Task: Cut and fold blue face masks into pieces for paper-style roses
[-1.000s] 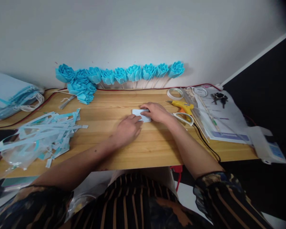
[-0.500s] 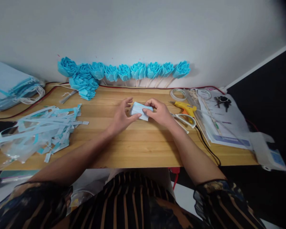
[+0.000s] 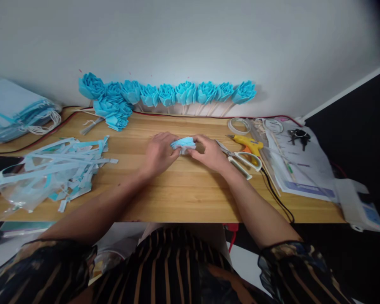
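Note:
A small folded piece of light blue material [image 3: 183, 144] is held between both hands just above the wooden table [image 3: 183, 194]. My left hand [image 3: 160, 153] pinches its left side with fingers curled. My right hand [image 3: 209, 153] grips its right side the same way. The piece looks bunched and folded between the fingertips.
A row of blue paper-like flowers [image 3: 177, 93] leans on the wall. Cut blue strips [image 3: 60, 166] lie at left, a stack of blue sheets [image 3: 15, 112] far left. Scissors [image 3: 240, 159], a yellow glue gun [image 3: 248, 143], tape rolls [image 3: 239, 125], papers and keys [image 3: 297, 135] are at right.
The blue piece lay flat under both hands, was lifted off the table, and is now bunched tighter between the fingertips.

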### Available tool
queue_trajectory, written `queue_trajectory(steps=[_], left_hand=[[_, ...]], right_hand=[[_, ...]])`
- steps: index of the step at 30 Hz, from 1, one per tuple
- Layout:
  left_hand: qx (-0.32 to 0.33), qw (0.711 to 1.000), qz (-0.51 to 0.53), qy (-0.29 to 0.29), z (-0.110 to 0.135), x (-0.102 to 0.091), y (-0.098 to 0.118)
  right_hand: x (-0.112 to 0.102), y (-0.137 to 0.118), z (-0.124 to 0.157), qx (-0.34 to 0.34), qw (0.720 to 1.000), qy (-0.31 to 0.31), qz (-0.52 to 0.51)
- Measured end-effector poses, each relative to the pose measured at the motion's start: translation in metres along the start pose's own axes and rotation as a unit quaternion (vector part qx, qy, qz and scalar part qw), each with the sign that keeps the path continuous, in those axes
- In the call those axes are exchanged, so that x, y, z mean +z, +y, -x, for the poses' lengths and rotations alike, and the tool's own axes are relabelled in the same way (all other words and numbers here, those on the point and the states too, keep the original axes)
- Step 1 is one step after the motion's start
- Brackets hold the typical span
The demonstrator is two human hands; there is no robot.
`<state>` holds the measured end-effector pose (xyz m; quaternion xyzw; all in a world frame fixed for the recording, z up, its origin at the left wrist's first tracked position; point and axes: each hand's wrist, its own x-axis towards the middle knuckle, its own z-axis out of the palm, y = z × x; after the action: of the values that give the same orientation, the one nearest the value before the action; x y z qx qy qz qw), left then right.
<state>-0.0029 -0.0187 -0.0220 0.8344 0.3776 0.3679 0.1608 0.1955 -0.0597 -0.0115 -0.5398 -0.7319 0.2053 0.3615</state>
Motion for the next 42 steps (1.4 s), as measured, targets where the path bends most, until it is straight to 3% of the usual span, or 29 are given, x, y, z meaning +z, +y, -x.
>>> queue_trajectory(steps=[8, 12, 17, 23, 27, 30, 35, 39, 42], left_hand=[[-0.091, 0.989, 0.098, -0.070, 0.002, 0.012, -0.009], [-0.081, 0.990, 0.079, -0.083, 0.003, 0.010, -0.003], [-0.031, 0.998, 0.045, -0.028, 0.004, 0.010, -0.003], [-0.026, 0.998, 0.032, -0.047, 0.003, 0.014, -0.006], [-0.078, 0.990, 0.117, -0.021, 0.003, 0.012, -0.003], [-0.140, 0.964, 0.222, -0.043, 0.003, 0.011, -0.001], [-0.153, 0.936, 0.312, -0.056, 0.003, 0.015, -0.005], [-0.158, 0.905, 0.393, -0.040, 0.000, 0.016, -0.012], [-0.169, 0.905, 0.389, 0.015, -0.003, 0.011, -0.019]], right_hand=[[0.005, 0.002, -0.002, 0.073, 0.996, -0.042, 0.031], [0.006, -0.001, -0.002, 0.081, 0.996, -0.040, 0.024], [0.009, 0.002, -0.001, 0.067, 0.998, 0.000, 0.006], [0.014, 0.009, -0.002, 0.063, 0.997, -0.034, 0.008], [0.012, 0.006, -0.001, 0.083, 0.989, -0.024, -0.117], [0.012, 0.006, -0.001, 0.088, 0.968, -0.016, -0.236], [0.015, 0.012, -0.002, 0.103, 0.952, 0.032, -0.287], [0.008, 0.011, -0.003, 0.087, 0.973, 0.060, -0.206], [0.000, 0.005, -0.002, 0.053, 0.989, 0.107, -0.087]])
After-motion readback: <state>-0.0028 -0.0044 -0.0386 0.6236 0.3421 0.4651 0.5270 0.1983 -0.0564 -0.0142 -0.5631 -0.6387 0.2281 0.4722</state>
